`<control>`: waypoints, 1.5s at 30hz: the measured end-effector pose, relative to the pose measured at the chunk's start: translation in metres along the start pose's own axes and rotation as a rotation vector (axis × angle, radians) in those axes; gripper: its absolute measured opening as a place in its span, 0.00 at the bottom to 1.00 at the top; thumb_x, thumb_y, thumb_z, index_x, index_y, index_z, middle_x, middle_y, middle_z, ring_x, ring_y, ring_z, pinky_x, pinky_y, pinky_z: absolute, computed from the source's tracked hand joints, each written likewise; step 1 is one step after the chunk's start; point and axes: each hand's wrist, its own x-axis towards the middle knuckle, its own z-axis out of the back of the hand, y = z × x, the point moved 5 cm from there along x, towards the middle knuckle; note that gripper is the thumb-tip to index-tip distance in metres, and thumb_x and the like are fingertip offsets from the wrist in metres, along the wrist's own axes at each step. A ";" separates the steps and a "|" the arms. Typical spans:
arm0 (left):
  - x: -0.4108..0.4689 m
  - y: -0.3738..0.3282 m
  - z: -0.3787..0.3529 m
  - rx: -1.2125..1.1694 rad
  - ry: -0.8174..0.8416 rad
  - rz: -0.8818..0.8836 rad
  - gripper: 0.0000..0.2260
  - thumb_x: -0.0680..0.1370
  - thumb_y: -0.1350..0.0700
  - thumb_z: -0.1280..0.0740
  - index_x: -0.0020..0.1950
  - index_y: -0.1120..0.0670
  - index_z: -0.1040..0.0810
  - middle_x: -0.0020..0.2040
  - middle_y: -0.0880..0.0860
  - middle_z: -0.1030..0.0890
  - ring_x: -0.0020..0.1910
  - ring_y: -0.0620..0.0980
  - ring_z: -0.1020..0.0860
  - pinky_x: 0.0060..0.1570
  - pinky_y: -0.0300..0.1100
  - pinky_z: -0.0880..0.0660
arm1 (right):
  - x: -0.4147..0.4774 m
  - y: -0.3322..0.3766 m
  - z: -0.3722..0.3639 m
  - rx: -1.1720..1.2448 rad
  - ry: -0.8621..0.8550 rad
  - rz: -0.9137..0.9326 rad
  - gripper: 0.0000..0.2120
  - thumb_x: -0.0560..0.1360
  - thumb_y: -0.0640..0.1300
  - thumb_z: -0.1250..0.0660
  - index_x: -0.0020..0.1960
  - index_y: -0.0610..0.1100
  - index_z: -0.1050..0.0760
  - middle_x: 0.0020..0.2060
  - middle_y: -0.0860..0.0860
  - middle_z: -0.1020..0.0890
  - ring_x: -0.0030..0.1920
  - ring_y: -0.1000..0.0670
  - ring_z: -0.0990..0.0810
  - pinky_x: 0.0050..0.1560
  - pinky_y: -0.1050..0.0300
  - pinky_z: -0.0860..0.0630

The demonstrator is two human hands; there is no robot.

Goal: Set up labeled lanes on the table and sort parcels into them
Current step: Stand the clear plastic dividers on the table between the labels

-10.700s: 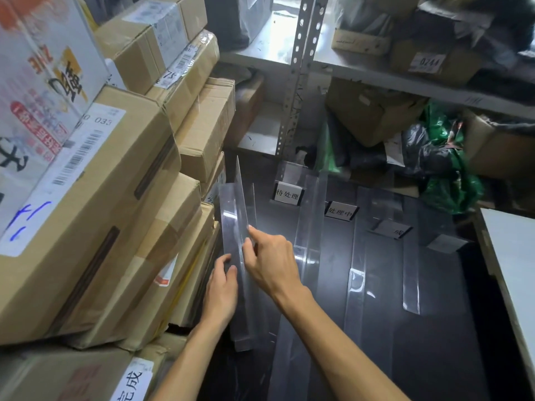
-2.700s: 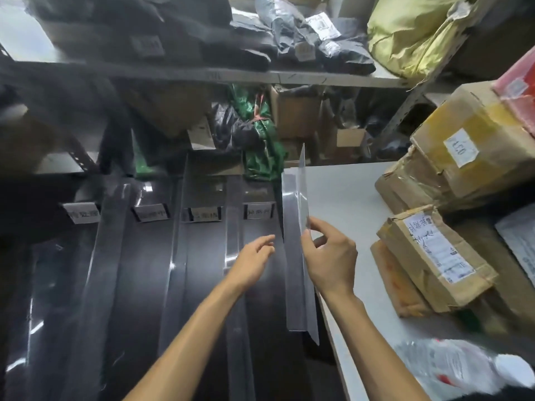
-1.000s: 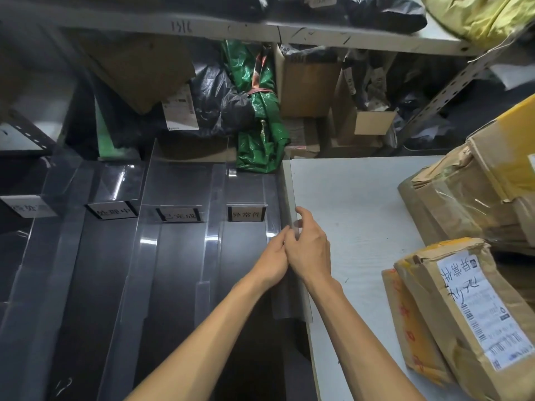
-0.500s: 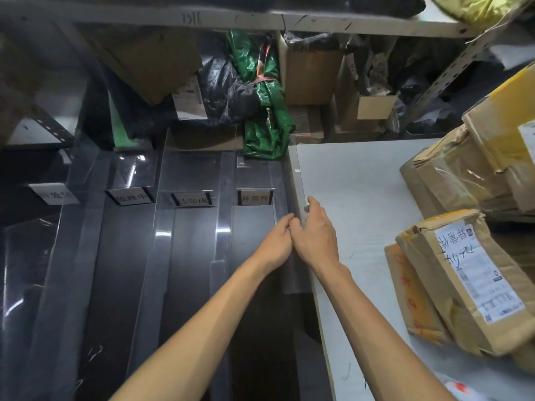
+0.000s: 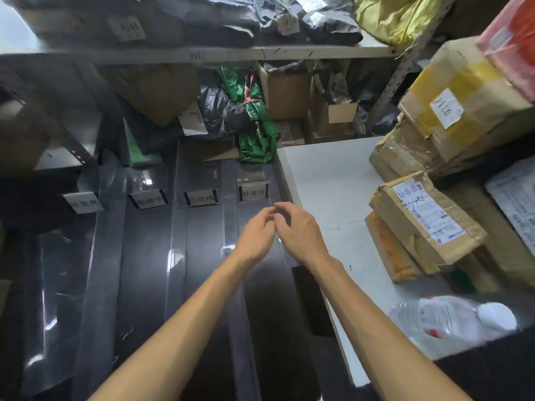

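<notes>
Four white label cards [image 5: 253,193] are stood in a row mid-frame on the dark surface [image 5: 144,270], separated by clear plastic dividers [image 5: 228,198] laid lengthwise. Brown taped parcels [image 5: 419,218] are stacked at right on the white surface [image 5: 333,183].

The left hand [image 5: 256,235] and right hand [image 5: 301,233] are hovering, fingertips nearly touching, above the clear divider [image 5: 287,257], parcels [image 5: 419,221] lying at three o'clock.

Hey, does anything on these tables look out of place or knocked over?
A clear plastic bottle lies on its side near the front edge of the white table, close to the parcels. The leftmost lane label also looks turned compared with the rest, though lens distortion may exaggerate that.
</notes>
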 end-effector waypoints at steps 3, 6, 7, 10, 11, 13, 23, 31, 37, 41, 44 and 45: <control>-0.037 -0.005 0.027 0.030 -0.053 -0.064 0.18 0.83 0.62 0.44 0.70 0.53 0.25 0.61 0.47 0.19 0.64 0.47 0.22 0.68 0.49 0.27 | -0.023 0.024 -0.003 0.079 0.009 0.075 0.16 0.83 0.47 0.38 0.69 0.48 0.24 0.63 0.51 0.18 0.61 0.52 0.21 0.64 0.53 0.23; -0.083 -0.003 0.065 0.044 -0.170 -0.065 0.17 0.82 0.62 0.43 0.69 0.54 0.23 0.62 0.51 0.18 0.61 0.49 0.20 0.64 0.48 0.25 | -0.049 0.054 -0.013 0.117 0.038 0.174 0.14 0.83 0.47 0.37 0.66 0.48 0.22 0.60 0.51 0.17 0.56 0.54 0.22 0.60 0.53 0.22; -0.100 -0.002 0.078 0.042 -0.214 -0.071 0.17 0.82 0.62 0.43 0.68 0.54 0.23 0.61 0.52 0.18 0.59 0.50 0.20 0.62 0.47 0.25 | -0.059 0.065 -0.018 0.134 0.044 0.206 0.13 0.82 0.46 0.37 0.65 0.48 0.21 0.58 0.51 0.17 0.54 0.55 0.22 0.59 0.55 0.23; -0.152 0.006 0.112 0.045 -0.313 -0.075 0.16 0.83 0.62 0.42 0.67 0.56 0.22 0.59 0.53 0.18 0.58 0.52 0.20 0.55 0.40 0.24 | -0.094 0.098 -0.042 0.201 0.089 0.261 0.11 0.82 0.45 0.37 0.62 0.47 0.19 0.54 0.53 0.16 0.52 0.55 0.21 0.55 0.58 0.25; -0.170 0.010 0.123 0.037 -0.344 -0.075 0.16 0.82 0.63 0.43 0.66 0.56 0.21 0.58 0.52 0.17 0.57 0.51 0.20 0.52 0.36 0.24 | -0.106 0.109 -0.054 0.214 0.118 0.279 0.11 0.81 0.45 0.36 0.61 0.47 0.19 0.54 0.53 0.15 0.52 0.54 0.20 0.56 0.57 0.24; -0.203 0.022 0.144 0.009 -0.402 -0.070 0.16 0.82 0.65 0.43 0.65 0.57 0.21 0.57 0.51 0.18 0.56 0.48 0.20 0.46 0.29 0.25 | -0.128 0.133 -0.080 0.231 0.186 0.319 0.11 0.81 0.45 0.36 0.60 0.48 0.19 0.54 0.52 0.15 0.53 0.52 0.18 0.59 0.53 0.22; -0.291 0.141 0.263 -0.009 -0.653 0.117 0.15 0.83 0.63 0.42 0.68 0.57 0.24 0.62 0.54 0.20 0.63 0.51 0.22 0.64 0.45 0.26 | -0.173 0.230 -0.218 0.108 0.413 0.363 0.14 0.82 0.45 0.37 0.66 0.45 0.22 0.60 0.48 0.17 0.57 0.50 0.19 0.60 0.54 0.23; -0.272 0.256 0.330 0.057 -0.596 0.398 0.22 0.82 0.62 0.39 0.77 0.56 0.33 0.74 0.57 0.29 0.73 0.54 0.30 0.68 0.46 0.34 | -0.164 0.275 -0.345 0.201 0.448 0.169 0.17 0.83 0.43 0.38 0.71 0.44 0.27 0.63 0.48 0.20 0.55 0.53 0.23 0.56 0.60 0.29; -0.223 0.305 0.319 0.040 -0.464 0.591 0.28 0.81 0.59 0.37 0.80 0.57 0.41 0.75 0.60 0.32 0.74 0.61 0.33 0.71 0.52 0.34 | -0.156 0.244 -0.365 0.246 0.436 -0.015 0.12 0.81 0.41 0.38 0.63 0.46 0.23 0.54 0.49 0.18 0.54 0.47 0.18 0.62 0.47 0.21; -0.216 0.326 0.322 0.046 -0.523 0.673 0.18 0.79 0.61 0.37 0.69 0.59 0.27 0.67 0.61 0.24 0.66 0.63 0.25 0.63 0.50 0.29 | -0.151 0.234 -0.349 0.284 0.454 -0.088 0.08 0.81 0.40 0.39 0.55 0.47 0.22 0.47 0.49 0.17 0.46 0.45 0.15 0.57 0.44 0.18; -0.217 0.329 0.328 0.021 -0.625 0.706 0.14 0.79 0.61 0.37 0.64 0.60 0.23 0.64 0.62 0.21 0.63 0.64 0.23 0.60 0.49 0.28 | -0.151 0.240 -0.337 0.338 0.469 -0.096 0.08 0.81 0.39 0.39 0.53 0.47 0.22 0.42 0.50 0.18 0.41 0.49 0.17 0.55 0.44 0.17; -0.219 0.326 0.330 -0.029 -0.668 0.717 0.14 0.79 0.62 0.38 0.64 0.60 0.23 0.63 0.62 0.20 0.62 0.64 0.23 0.60 0.50 0.27 | -0.150 0.242 -0.333 0.354 0.456 -0.085 0.08 0.81 0.39 0.39 0.53 0.47 0.22 0.42 0.50 0.18 0.41 0.49 0.18 0.56 0.45 0.17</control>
